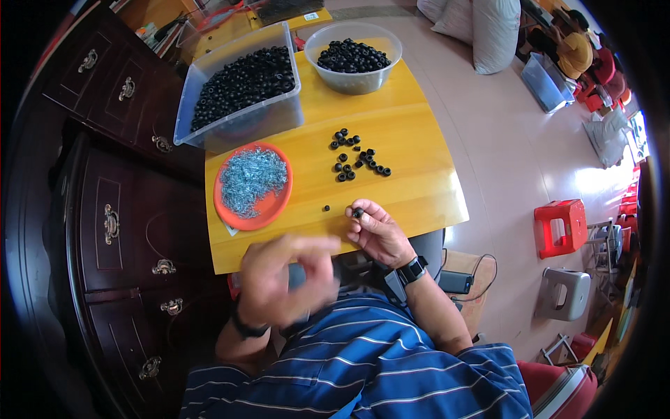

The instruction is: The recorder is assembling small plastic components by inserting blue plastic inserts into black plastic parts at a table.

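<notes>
My right hand (380, 236) is over the near edge of the yellow table (419, 160), thumb and fingers pinched on a small round black piece with a hole (358, 212). To its left, my left hand (287, 276) is in front of the table edge, smeared by motion; thumb and forefinger seem curved, and I cannot see anything held. A single black piece (326, 208) lies between the hands and an orange-red plate (273, 214) heaped with small silvery metal pieces (250, 180). Several loose black pieces (350, 176) are scattered farther off.
A translucent box (269, 120) and a clear bowl (356, 85), both full of black pieces, stand at the table's far side. Dark drawer cabinets (132, 230) line the left. On the right floor are a red stool (569, 222), a grey stool (564, 293) and white sacks (495, 38).
</notes>
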The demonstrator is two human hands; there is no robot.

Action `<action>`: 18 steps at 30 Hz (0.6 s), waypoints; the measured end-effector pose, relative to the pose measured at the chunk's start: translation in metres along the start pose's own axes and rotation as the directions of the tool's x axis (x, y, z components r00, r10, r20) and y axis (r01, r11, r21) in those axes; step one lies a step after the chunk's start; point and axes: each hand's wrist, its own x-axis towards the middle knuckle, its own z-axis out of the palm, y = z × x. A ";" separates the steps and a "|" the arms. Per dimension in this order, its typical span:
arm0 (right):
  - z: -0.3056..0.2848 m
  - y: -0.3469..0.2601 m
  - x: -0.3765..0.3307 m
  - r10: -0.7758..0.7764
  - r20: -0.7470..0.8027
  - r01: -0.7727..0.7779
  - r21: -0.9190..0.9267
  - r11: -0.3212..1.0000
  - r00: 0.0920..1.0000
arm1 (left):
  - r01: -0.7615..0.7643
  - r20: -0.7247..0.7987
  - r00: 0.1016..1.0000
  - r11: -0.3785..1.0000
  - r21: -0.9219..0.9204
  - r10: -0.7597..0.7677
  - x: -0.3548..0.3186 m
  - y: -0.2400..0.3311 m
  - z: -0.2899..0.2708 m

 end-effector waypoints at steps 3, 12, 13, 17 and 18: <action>0.000 -0.001 -0.002 0.004 -0.002 -0.004 -0.007 1.000 1.000 | 0.014 -0.048 0.999 0.893 0.450 0.009 0.010 -0.048 0.003; 0.000 0.000 -0.001 -0.009 0.024 0.008 0.031 0.999 1.000 | 0.054 -0.040 0.999 0.626 0.778 -0.037 0.011 -0.130 -0.008; 0.000 0.000 -0.002 -0.011 0.020 0.010 0.040 0.999 1.000 | 0.075 -0.043 0.997 0.607 0.791 -0.067 0.012 -0.135 -0.007; 0.001 0.000 0.000 -0.016 0.026 0.014 0.065 0.998 1.000 | 0.111 -0.058 0.992 0.573 0.812 -0.109 0.020 -0.145 -0.007; 0.001 0.000 0.000 -0.013 0.032 0.011 0.071 0.997 0.999 | 0.109 -0.056 0.992 0.572 0.813 -0.109 0.022 -0.146 -0.007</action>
